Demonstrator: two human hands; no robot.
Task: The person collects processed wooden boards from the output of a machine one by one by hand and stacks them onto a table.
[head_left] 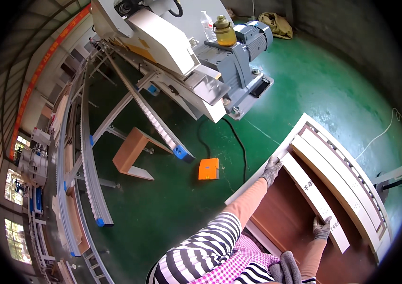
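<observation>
- Left hand (272, 171): gloved in grey, fingers closed on the far end of a long white board (310, 193).
- Right hand (321, 228): likewise gloved, clamped on the same board's near side toward its lower end, a thumb or finger showing on the white face.
- White board: located over the brown table (275, 207), slanting from upper left to lower right; dark marks on its face. Contact with the surface beneath cannot be determined.
- Stacked boards (335, 173): pale-faced, on the table just beyond the held board, running roughly alongside it.
- Orange box (209, 169): on the green floor (163, 213), left of the table, near a black cable (242, 149).
- Machine (163, 40): beyond the box; a clear bottle (207, 26) and a yellow-green jug (224, 33) stand on its grey housing, beside the motor (256, 40).
</observation>
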